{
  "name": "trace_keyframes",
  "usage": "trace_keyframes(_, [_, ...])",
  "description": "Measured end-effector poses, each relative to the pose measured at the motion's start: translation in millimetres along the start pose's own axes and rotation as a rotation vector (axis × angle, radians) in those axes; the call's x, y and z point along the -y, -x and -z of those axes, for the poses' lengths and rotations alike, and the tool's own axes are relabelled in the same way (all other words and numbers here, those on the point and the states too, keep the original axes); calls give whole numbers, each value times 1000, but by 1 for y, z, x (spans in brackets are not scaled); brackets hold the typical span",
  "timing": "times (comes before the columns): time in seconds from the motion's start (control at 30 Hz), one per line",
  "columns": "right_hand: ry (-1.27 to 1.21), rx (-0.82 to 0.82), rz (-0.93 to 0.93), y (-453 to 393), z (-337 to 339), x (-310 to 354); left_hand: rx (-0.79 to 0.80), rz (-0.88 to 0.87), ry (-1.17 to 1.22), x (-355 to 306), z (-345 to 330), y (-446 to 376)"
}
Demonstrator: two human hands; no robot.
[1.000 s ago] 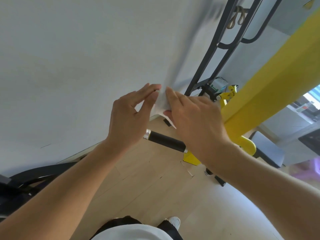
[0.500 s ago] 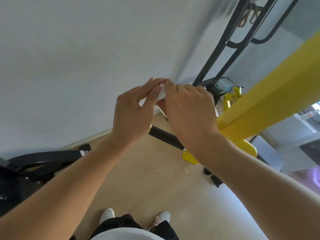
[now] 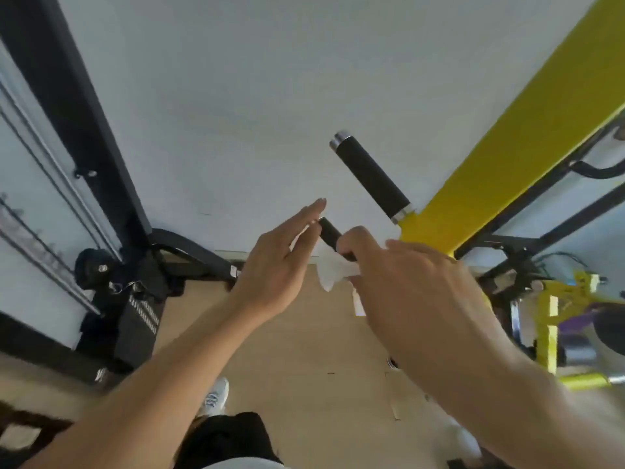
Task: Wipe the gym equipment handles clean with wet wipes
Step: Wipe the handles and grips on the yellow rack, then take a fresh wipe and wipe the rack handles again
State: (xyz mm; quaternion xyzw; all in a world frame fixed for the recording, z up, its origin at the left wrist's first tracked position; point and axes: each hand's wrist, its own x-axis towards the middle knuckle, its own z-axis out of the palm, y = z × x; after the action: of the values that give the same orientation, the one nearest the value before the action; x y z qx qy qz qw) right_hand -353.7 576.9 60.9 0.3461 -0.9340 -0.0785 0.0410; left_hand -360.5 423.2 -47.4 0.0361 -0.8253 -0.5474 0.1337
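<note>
Two hands: right hand [image 3: 402, 282] with wet wipe [image 3: 333, 274] round lower handle [image 3: 329, 233]

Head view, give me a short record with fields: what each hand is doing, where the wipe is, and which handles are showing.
left hand: fingers straight, by the lower handle's tip
right hand: grips the lower handle with the wipe
wipe: white, bunched, hanging under the lower handle
lower handle: black, partly covered by the right hand
upper handle: black, silver-capped, untouched, fixed to the yellow beam
</note>
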Motion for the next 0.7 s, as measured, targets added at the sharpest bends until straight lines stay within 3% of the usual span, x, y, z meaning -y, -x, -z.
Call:
trace_keyframes(0.17, [-1051,52,65,44,-45,30,-266,333,276,-17,-7,146])
trace_keyframes(0.3, [-1503,305,45,77,-69,82,-558,517,520,-26,11,236])
trace_keyframes(0.43, [-1665,593,35,114,-77,134,-681,556,414,-38,33,314])
trace_keyframes(0.57, [-1688,735,98,153,-77,186,-873,545,330,-51,40,379])
trace_keyframes(0.7, [-1694,874,-30,190,-81,235,-917,607,238,-40,53,447])
